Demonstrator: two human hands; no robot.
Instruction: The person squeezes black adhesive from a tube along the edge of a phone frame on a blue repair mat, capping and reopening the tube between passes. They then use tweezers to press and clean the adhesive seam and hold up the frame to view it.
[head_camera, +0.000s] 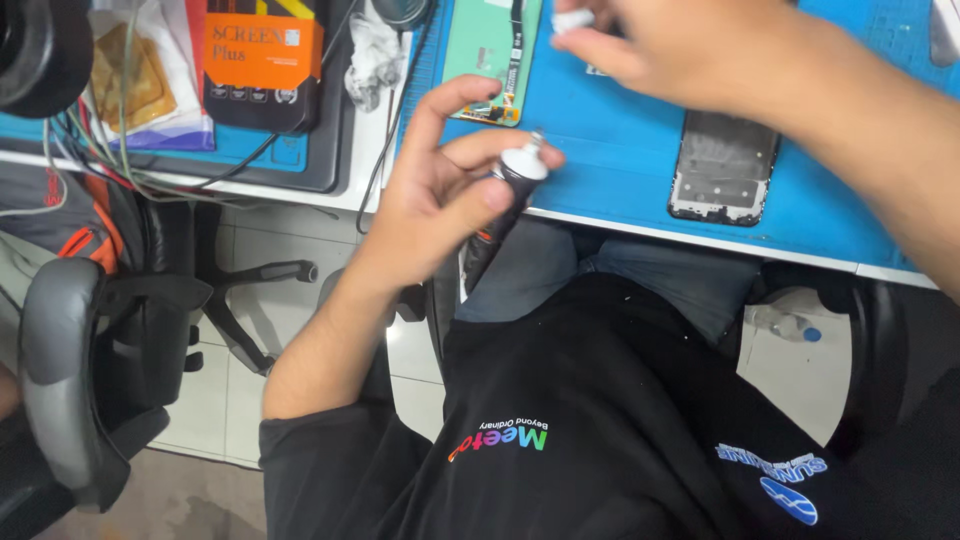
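Blue matting (620, 150) covers the workbench, with a grey office chair (70, 370) at the far left and an orange-and-black box (262, 60) beside tangled cables. Further right, the left hand (440, 190) grips a small dark glue tube (515, 180) at the bench edge. A phone frame (722, 165) lies flat beyond. The right hand (660, 45) pinches something white (572, 20) above the mat.

I saw my left hand (440, 190) gripping a dark glue tube (512, 185) at the blue mat (620, 150) edge. My right hand (680, 45) pinched a small white cap (572, 20) above, near a phone frame (723, 167) and a green screen panel (492, 55).
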